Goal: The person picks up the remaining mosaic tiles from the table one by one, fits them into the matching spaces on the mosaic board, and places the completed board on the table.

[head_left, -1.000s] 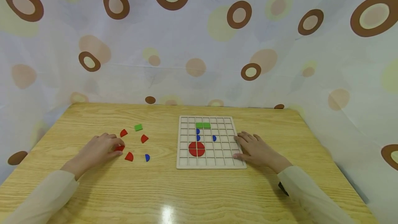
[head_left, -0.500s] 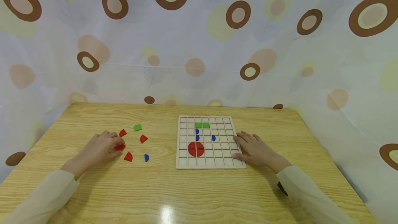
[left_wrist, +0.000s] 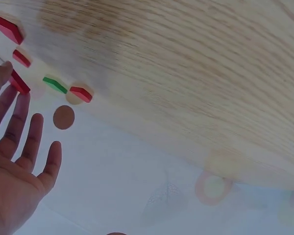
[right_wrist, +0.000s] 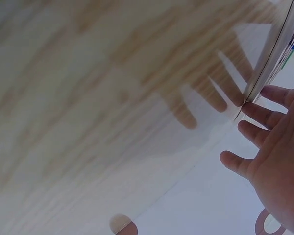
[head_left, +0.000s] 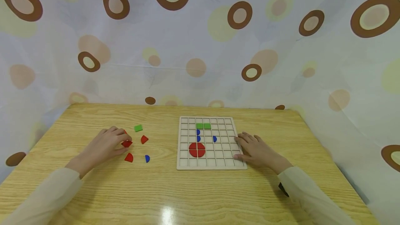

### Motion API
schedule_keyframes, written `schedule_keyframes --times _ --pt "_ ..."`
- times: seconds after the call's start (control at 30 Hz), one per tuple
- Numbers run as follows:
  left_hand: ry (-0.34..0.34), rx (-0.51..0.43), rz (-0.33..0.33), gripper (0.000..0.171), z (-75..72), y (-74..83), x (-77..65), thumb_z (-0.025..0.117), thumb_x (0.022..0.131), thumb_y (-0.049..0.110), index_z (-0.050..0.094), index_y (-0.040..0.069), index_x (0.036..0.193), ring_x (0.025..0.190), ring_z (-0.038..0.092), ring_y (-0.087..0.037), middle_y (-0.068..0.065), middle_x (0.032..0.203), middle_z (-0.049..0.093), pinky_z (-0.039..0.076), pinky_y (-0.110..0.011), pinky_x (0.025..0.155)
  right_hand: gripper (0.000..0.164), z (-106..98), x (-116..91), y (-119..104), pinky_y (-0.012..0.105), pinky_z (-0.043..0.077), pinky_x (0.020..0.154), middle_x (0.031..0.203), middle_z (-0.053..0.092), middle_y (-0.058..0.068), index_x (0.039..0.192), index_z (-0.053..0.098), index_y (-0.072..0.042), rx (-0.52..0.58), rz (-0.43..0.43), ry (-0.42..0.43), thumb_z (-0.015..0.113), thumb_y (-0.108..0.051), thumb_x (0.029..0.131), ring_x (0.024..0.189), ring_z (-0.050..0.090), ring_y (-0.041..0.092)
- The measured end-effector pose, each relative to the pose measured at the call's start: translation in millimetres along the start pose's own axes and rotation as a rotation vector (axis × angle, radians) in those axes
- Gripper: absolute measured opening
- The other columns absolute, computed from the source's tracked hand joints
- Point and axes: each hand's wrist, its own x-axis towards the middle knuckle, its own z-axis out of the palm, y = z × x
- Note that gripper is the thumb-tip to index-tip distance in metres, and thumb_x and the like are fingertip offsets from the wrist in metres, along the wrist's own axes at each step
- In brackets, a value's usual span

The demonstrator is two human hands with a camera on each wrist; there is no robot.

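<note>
- Pinching red wedge [head_left: 126,143] in left hand [head_left: 107,146], toward left edge of desk [head_left: 200,193]; holding ring and little fingers apart.
- Touching right edge of grid board [head_left: 185,161] with spread fingers of right hand [head_left: 257,151].
- Seeing loose green tile [head_left: 138,127], loose blue half-disc [head_left: 147,158], loose red wedges [head_left: 144,139] near left hand.
- Finding red disc [head_left: 200,152], green tiles [head_left: 207,126], blue half-discs [head_left: 214,139] on board, near far edge of desk.

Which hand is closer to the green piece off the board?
Left. The left hand, pinching a red piece, is just short of the green piece. The right hand is across the board, at its right edge.
</note>
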Motion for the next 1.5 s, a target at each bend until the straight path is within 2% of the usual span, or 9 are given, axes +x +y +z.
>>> schedule_keyframes --times 0.2,0.5,0.67,1.0,1.23,1.5 --pt "0.035 -0.012 0.048 0.026 -0.5 7.8 7.3 0.079 0.069 0.024 0.066 0.018 0.091 0.089 0.054 -0.022 0.005 0.089 0.061 0.045 -0.044 0.074 0.069 -1 0 -1 0.06 0.027 0.101 0.139 0.039 0.017 0.137 0.038 -0.004 0.004 0.004 -0.002 0.048 -0.052 0.088 0.132 0.031 0.037" --pt "0.022 -0.013 0.093 0.028 5.2 22.7 21.4 0.077 0.071 0.022 0.066 0.017 0.096 0.094 0.052 -0.021 0.003 0.095 0.061 0.044 -0.043 0.081 0.07 0 0 0 0.06 0.027 0.101 0.14 0.038 0.017 0.137 0.037 -0.005 0.015 0.011 -0.009 0.047 -0.054 0.088 0.133 0.03 0.037" --pt "0.025 -0.032 0.129 0.028 6.6 34.2 29.8 0.077 0.071 0.024 0.066 0.018 0.097 0.089 0.051 -0.018 0.005 0.092 0.059 0.045 -0.041 0.08 0.07 2 0 1 0.06 0.027 0.101 0.14 0.039 0.017 0.137 0.038 -0.005 0.018 0.007 -0.005 0.047 -0.053 0.088 0.133 0.03 0.037" --pt "0.066 -0.068 0.219 0.028 12.5 55.0 50.7 0.078 0.071 0.022 0.065 0.018 0.095 0.091 0.052 -0.015 0.006 0.091 0.058 0.045 -0.036 0.077 0.069 2 0 2 0.06 0.027 0.101 0.14 0.039 0.018 0.137 0.038 -0.004 0.025 0.002 0.0 0.048 -0.052 0.088 0.133 0.03 0.037" --pt "0.037 -0.093 0.242 0.023 14.1 70.6 64.8 0.074 0.076 0.021 0.064 0.02 0.097 0.093 0.052 -0.014 0.006 0.093 0.058 0.044 -0.035 0.079 0.068 1 0 1 0.058 0.029 0.101 0.139 0.038 0.018 0.137 0.038 -0.004 0.02 -0.014 0.012 0.049 -0.051 0.088 0.13 0.033 0.036" --pt "0.047 -0.086 0.278 0.024 19.4 87.6 81.4 0.072 0.078 0.027 0.066 0.018 0.098 0.093 0.052 -0.016 0.004 0.094 0.06 0.046 -0.034 0.079 0.069 2 0 1 0.055 0.03 0.102 0.142 0.034 0.019 0.137 0.037 -0.004 0.042 -0.024 0.009 0.05 -0.051 0.088 0.131 0.032 0.036"
